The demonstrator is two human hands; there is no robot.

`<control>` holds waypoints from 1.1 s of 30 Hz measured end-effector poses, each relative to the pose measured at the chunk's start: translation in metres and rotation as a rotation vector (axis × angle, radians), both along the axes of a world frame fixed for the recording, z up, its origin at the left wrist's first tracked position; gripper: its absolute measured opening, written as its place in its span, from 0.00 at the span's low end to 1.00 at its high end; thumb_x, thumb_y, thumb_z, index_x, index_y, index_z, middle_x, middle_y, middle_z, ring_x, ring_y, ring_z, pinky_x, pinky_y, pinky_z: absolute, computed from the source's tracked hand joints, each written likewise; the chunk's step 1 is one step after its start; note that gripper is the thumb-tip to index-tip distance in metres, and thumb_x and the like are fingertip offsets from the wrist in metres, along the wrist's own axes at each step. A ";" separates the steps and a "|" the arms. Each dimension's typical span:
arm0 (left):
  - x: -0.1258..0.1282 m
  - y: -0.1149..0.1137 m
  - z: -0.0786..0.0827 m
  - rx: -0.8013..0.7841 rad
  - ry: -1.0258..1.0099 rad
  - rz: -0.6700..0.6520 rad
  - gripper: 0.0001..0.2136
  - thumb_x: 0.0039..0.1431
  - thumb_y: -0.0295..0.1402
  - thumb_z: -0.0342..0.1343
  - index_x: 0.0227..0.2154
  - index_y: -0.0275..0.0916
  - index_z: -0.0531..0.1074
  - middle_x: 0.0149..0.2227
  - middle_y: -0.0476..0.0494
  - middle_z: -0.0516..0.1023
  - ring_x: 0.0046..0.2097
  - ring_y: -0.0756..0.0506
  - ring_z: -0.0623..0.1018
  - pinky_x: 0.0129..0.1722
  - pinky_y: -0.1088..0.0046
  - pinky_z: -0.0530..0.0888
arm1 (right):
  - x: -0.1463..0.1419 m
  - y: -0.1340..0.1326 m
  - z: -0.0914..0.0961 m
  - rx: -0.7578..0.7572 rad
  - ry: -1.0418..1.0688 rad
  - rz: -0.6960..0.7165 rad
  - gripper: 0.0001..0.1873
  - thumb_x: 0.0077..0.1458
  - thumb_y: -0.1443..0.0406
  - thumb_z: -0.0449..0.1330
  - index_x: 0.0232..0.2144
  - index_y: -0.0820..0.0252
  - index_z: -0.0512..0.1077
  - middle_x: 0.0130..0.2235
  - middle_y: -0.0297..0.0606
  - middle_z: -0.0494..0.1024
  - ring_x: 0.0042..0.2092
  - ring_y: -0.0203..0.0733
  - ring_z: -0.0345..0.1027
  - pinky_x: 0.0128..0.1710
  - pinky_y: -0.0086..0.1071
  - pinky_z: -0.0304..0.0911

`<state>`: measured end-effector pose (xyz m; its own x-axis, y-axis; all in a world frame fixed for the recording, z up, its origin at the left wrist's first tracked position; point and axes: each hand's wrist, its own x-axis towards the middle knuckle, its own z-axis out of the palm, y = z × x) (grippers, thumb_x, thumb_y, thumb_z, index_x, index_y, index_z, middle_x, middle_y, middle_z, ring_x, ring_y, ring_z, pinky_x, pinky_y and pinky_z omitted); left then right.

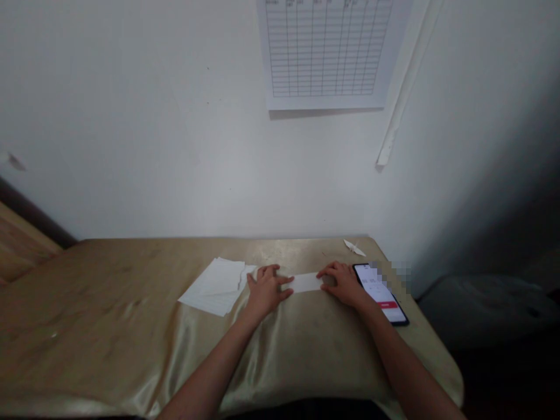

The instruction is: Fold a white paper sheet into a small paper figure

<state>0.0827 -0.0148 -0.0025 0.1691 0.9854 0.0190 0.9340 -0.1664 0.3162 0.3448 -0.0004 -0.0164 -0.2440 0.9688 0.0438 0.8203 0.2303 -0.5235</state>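
A small white rectangle of paper (307, 283) lies on the gold cloth, its long side running left to right. My left hand (268, 286) holds its left end, thumb and forefinger at the corners and the other fingers spread on the cloth. At the opposite end, my right hand (343, 283) grips the paper between thumb and fingertips. To the left of my left hand is a stack of white paper sheets (212, 287). A torn-edged piece (246, 273) sits at the stack's right side, partly behind that hand.
A phone (380, 294) with a lit screen lies just right of my right hand. Behind it is a small folded white paper shape (354, 248). The gold cloth (109, 321) covers the table up to the wall, where a printed grid sheet (326, 52) hangs.
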 end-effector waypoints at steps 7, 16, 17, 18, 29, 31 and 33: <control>-0.004 0.000 0.002 -0.031 -0.017 -0.016 0.17 0.59 0.44 0.63 0.52 0.64 0.78 0.67 0.43 0.65 0.69 0.31 0.59 0.64 0.32 0.50 | 0.004 0.003 -0.006 -0.017 0.018 0.020 0.20 0.54 0.65 0.64 0.49 0.42 0.78 0.54 0.37 0.72 0.60 0.49 0.61 0.66 0.50 0.44; 0.007 -0.006 -0.003 0.042 -0.025 -0.008 0.17 0.58 0.43 0.62 0.50 0.54 0.79 0.65 0.42 0.67 0.68 0.33 0.61 0.66 0.36 0.50 | -0.008 -0.003 0.000 -0.003 -0.058 -0.042 0.19 0.53 0.65 0.61 0.47 0.44 0.78 0.52 0.36 0.71 0.59 0.50 0.61 0.65 0.50 0.44; 0.011 -0.007 -0.004 0.060 -0.018 -0.014 0.17 0.58 0.43 0.61 0.50 0.52 0.79 0.65 0.42 0.68 0.67 0.33 0.61 0.66 0.35 0.50 | -0.012 -0.004 0.000 0.003 -0.077 -0.062 0.18 0.53 0.63 0.62 0.47 0.45 0.77 0.52 0.37 0.71 0.59 0.51 0.60 0.65 0.51 0.43; 0.015 -0.008 -0.006 0.084 -0.008 -0.017 0.18 0.59 0.43 0.60 0.52 0.50 0.77 0.64 0.41 0.68 0.67 0.33 0.62 0.67 0.35 0.50 | -0.017 -0.005 0.001 0.015 -0.097 -0.083 0.17 0.53 0.61 0.62 0.47 0.46 0.77 0.52 0.38 0.70 0.60 0.52 0.59 0.65 0.53 0.42; 0.035 -0.008 -0.022 0.145 -0.006 0.060 0.23 0.57 0.51 0.58 0.51 0.43 0.71 0.61 0.35 0.67 0.66 0.33 0.62 0.67 0.35 0.46 | -0.040 -0.009 -0.006 0.051 -0.135 -0.202 0.23 0.49 0.49 0.66 0.45 0.51 0.72 0.53 0.42 0.68 0.60 0.57 0.57 0.67 0.61 0.33; 0.037 -0.008 -0.022 0.149 -0.012 0.069 0.23 0.57 0.52 0.58 0.50 0.43 0.71 0.61 0.35 0.67 0.66 0.33 0.62 0.68 0.35 0.46 | -0.041 -0.008 -0.008 0.050 -0.127 -0.213 0.24 0.49 0.48 0.66 0.45 0.51 0.72 0.53 0.42 0.68 0.60 0.58 0.57 0.67 0.62 0.31; 0.039 -0.008 -0.022 0.147 -0.017 0.078 0.23 0.57 0.51 0.58 0.50 0.43 0.71 0.61 0.35 0.67 0.66 0.32 0.62 0.67 0.35 0.46 | -0.041 -0.008 -0.010 0.046 -0.122 -0.221 0.24 0.48 0.48 0.67 0.45 0.51 0.72 0.54 0.42 0.68 0.61 0.59 0.56 0.67 0.63 0.30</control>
